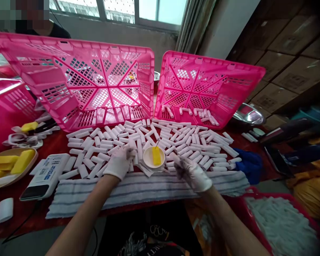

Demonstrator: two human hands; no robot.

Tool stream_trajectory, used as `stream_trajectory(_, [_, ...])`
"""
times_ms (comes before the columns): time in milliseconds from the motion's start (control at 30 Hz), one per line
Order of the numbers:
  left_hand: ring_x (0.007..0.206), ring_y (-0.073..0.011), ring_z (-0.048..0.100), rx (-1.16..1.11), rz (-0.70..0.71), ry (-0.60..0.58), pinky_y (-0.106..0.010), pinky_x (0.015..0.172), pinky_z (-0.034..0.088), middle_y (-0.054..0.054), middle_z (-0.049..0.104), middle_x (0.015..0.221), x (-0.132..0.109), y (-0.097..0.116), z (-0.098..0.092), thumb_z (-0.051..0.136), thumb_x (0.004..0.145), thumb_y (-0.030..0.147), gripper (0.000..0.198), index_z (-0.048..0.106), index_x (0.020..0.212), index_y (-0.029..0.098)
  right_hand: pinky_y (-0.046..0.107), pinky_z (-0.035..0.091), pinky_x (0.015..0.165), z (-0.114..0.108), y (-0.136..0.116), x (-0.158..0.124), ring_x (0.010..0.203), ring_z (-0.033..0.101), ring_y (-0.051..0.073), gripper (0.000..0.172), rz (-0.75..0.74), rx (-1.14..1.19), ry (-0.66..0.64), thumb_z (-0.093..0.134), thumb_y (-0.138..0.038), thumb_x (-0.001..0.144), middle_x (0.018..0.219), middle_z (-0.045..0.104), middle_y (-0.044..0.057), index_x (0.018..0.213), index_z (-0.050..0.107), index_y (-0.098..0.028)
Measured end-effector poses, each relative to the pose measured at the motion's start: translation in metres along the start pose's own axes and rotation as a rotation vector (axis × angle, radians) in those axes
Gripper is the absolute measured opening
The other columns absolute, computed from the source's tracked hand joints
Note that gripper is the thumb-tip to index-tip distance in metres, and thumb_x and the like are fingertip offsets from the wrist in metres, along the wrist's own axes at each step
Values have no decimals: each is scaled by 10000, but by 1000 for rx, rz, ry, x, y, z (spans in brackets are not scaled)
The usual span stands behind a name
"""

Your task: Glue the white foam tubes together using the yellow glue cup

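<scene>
White cylindrical rolls (188,137) lie in a wide, loose layer across the red table. My left hand (119,163), in a white glove, is closed with its fingertips around a white roll at the left of a small round dish (146,158). A yellow block (156,155) sits in that dish, with a thin dark pin sticking up from it. To the dish's right, my right hand (193,173) is gloved too, its darkened fingers pinched on the end of a white roll. Under both wrists runs a striped towel (149,188).
Two pink baskets (108,85) (194,90) lean on their sides behind the rolls. At left are a white scale-like device (46,177) and a plate (33,167) of yellow blocks. A blue cloth (249,163) lies right; a filled red basket (282,220) stands lower right.
</scene>
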State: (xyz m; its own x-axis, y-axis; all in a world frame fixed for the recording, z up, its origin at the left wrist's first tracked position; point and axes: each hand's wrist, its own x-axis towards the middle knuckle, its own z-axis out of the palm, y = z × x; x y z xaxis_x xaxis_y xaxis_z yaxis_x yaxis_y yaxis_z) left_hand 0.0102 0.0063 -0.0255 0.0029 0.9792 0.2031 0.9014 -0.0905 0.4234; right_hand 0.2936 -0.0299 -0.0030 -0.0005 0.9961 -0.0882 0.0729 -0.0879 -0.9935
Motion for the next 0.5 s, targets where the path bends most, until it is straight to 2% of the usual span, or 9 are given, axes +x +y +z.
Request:
stream_trajectory(67, [815, -213, 580, -118, -84, 67, -357, 779, 455, -93, 635, 879, -3, 1, -2, 432, 827, 471, 399, 614, 958, 141, 393, 532, 597, 11, 12, -10, 639, 621, 186, 308, 243, 278, -108, 578, -483, 755, 743, 648, 55, 909, 646, -226])
stream_trajectory(100, [767, -194, 579, -181, -123, 105, -337, 750, 461, -79, 633, 850, -6, 2, -5, 430, 828, 479, 401, 602, 958, 141, 396, 540, 648, 13, 15, -9, 675, 632, 182, 294, 331, 427, -101, 601, -459, 744, 766, 653, 54, 914, 637, -223])
stream_trajectory(133, [730, -178, 574, -239, -154, 140, -319, 723, 464, -66, 631, 834, -10, 4, -8, 435, 825, 485, 399, 591, 965, 146, 396, 541, 709, 12, 17, -6, 720, 641, 178, 279, 376, 549, -41, 628, -430, 727, 783, 657, 49, 909, 627, -218])
stream_trajectory(200, [702, -161, 568, -313, -195, 194, -295, 693, 462, -48, 625, 817, -20, 10, -15, 453, 818, 487, 391, 575, 985, 156, 373, 535, 776, 7, 16, 4, 785, 646, 169, 268, 327, 652, 155, 664, -378, 702, 789, 658, 28, 904, 606, -212])
stream_trajectory(267, [708, -156, 568, -369, -214, 209, -284, 688, 459, -39, 624, 817, -31, 20, -22, 471, 812, 481, 380, 566, 1001, 165, 318, 547, 692, 2, 13, 13, 718, 636, 146, 299, 201, 615, 271, 682, -355, 689, 728, 636, -9, 935, 586, -215])
stream_trajectory(300, [715, -152, 568, -407, -218, 205, -279, 693, 457, -37, 625, 828, -37, 25, -23, 471, 816, 475, 372, 562, 1008, 170, 276, 534, 596, 1, 12, 15, 628, 610, 124, 311, 146, 550, 246, 676, -363, 697, 675, 611, -28, 952, 580, -214])
stream_trajectory(400, [745, -141, 562, -540, -240, 176, -274, 724, 454, -36, 625, 873, -52, 38, -21, 475, 822, 460, 349, 557, 1005, 175, 185, 358, 374, 9, 10, 19, 421, 446, 62, 338, 79, 275, -8, 606, -425, 756, 579, 541, -52, 1005, 571, -199])
stream_trajectory(467, [767, -139, 560, -650, -271, 140, -277, 742, 454, -39, 621, 889, -58, 44, -14, 500, 808, 456, 345, 556, 995, 171, 183, 326, 374, 20, 12, 25, 424, 432, 59, 352, 65, 109, -114, 561, -444, 780, 594, 552, -39, 1017, 575, -184])
stream_trajectory(500, [783, -140, 563, -728, -290, 121, -280, 753, 456, -42, 619, 896, -60, 45, -10, 516, 799, 452, 345, 552, 993, 169, 190, 353, 402, 26, 14, 30, 452, 456, 66, 344, 39, 34, -113, 555, -438, 779, 621, 570, -27, 1007, 583, -182])
